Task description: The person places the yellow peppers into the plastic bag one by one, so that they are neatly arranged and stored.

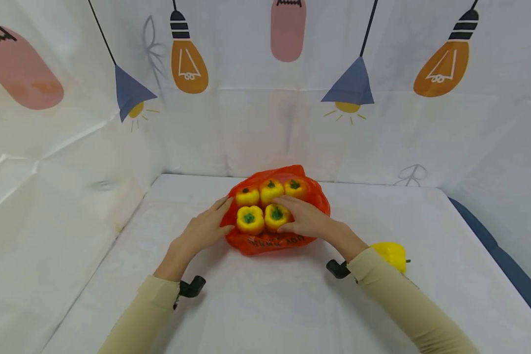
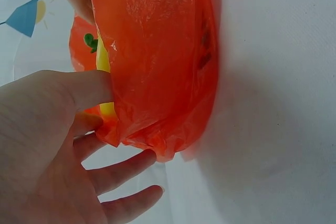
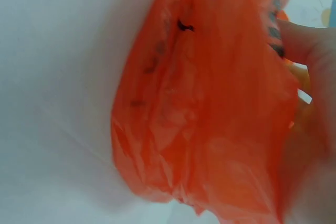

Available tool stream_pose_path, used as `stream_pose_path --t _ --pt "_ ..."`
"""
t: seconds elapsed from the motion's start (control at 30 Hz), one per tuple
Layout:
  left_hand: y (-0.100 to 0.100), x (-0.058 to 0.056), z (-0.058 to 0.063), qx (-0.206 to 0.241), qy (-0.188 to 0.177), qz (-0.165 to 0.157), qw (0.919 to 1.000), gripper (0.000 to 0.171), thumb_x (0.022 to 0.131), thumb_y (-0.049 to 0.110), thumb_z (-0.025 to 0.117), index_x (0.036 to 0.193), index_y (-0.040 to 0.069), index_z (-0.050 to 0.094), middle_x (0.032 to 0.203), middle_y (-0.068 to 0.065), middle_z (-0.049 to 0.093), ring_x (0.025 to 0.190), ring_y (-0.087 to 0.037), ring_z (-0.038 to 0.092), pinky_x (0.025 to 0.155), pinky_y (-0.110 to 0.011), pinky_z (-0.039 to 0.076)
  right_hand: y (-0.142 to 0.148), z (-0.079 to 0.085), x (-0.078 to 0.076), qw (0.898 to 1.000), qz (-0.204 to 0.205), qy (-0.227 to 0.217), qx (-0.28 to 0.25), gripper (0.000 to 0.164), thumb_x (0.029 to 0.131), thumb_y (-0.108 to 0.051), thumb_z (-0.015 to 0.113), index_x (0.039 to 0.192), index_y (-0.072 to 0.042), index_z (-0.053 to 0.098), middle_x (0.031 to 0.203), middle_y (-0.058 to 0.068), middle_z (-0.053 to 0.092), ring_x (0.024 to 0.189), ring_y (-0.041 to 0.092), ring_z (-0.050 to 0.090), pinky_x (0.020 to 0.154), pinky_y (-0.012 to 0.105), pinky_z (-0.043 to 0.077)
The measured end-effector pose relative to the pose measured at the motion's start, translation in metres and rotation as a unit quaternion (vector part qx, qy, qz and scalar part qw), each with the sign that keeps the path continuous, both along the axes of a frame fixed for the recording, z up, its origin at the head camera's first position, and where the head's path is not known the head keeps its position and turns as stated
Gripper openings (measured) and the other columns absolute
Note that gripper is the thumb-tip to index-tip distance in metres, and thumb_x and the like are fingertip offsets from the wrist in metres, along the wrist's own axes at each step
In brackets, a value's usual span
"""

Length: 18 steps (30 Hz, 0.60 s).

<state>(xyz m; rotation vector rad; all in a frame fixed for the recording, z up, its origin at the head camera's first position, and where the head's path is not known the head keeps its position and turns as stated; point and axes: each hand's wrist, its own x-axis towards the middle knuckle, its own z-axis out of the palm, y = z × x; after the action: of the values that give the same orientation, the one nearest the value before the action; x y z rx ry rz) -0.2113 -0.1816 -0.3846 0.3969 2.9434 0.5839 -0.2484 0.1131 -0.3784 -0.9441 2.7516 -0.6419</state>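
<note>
An orange-red plastic bag [image 1: 263, 245] lies on the table, its mouth facing up, with several yellow bell peppers [image 1: 250, 220] upright inside. At the bag's left edge, my left hand [image 1: 205, 227] touches the plastic with spread, mostly straight fingers; its thumb lies over the rim in the left wrist view. My right hand [image 1: 307, 216] reaches in from the right. Its fingers and thumb lie on either side of the front right bell pepper [image 1: 276, 215]. In the right wrist view, the bag [image 3: 210, 103] hides most of the fingers.
Another yellow bell pepper [image 1: 391, 254] lies on the white table [image 1: 265, 305] to the right, partly behind my right sleeve. White sheeting [image 1: 256, 118] printed with lamps and bulbs encloses the back and left. A dark blue edge [image 1: 491, 236] shows beyond the table's right side.
</note>
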Motion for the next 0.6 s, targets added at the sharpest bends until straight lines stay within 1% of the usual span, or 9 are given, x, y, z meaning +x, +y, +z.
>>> stream_pose_path --t 0.1,0.3,0.43,0.6 --pt "0.0 0.001 0.001 0.001 0.0 0.002 1.0 0.079 0.097 0.037 0.061 0.161 0.021 0.017 0.167 -0.006 0.019 0.145 -0.036 0.037 0.106 -0.07 0.039 0.003 0.004 0.0 1.0 0.001 0.013 0.008 0.07 0.09 -0.039 0.071 0.151 -0.025 0.04 0.155 -0.003 0.043 0.145 0.023 0.038 0.118 0.051 0.036" --pt "0.0 0.001 0.0 0.003 0.001 0.001 1.0 0.079 0.097 0.036 0.061 0.161 0.02 0.017 0.167 -0.006 0.019 0.146 -0.036 0.037 0.105 -0.07 0.039 0.011 0.007 0.002 1.0 0.002 0.011 0.014 0.068 0.092 -0.04 0.069 0.152 -0.028 0.039 0.156 -0.004 0.043 0.147 0.024 0.035 0.117 0.054 0.036" --pt "0.0 0.002 -0.001 0.002 0.002 0.0 1.0 0.079 0.096 0.036 0.062 0.161 0.02 0.018 0.167 -0.006 0.019 0.146 -0.036 0.037 0.105 -0.072 0.038 0.017 0.012 0.006 1.0 0.008 0.028 -0.004 0.062 0.093 -0.036 0.069 0.149 -0.027 0.044 0.153 -0.004 0.047 0.144 0.024 0.039 0.116 0.054 0.039" --pt "0.0 0.002 -0.002 0.001 0.005 0.001 1.0 0.08 0.096 0.036 0.062 0.161 0.02 0.018 0.167 -0.006 0.02 0.146 -0.036 0.037 0.104 -0.071 0.039 0.026 0.019 0.007 0.998 0.005 0.05 -0.031 0.055 0.094 -0.03 0.069 0.145 -0.021 0.051 0.149 -0.002 0.052 0.141 0.024 0.044 0.115 0.052 0.04"
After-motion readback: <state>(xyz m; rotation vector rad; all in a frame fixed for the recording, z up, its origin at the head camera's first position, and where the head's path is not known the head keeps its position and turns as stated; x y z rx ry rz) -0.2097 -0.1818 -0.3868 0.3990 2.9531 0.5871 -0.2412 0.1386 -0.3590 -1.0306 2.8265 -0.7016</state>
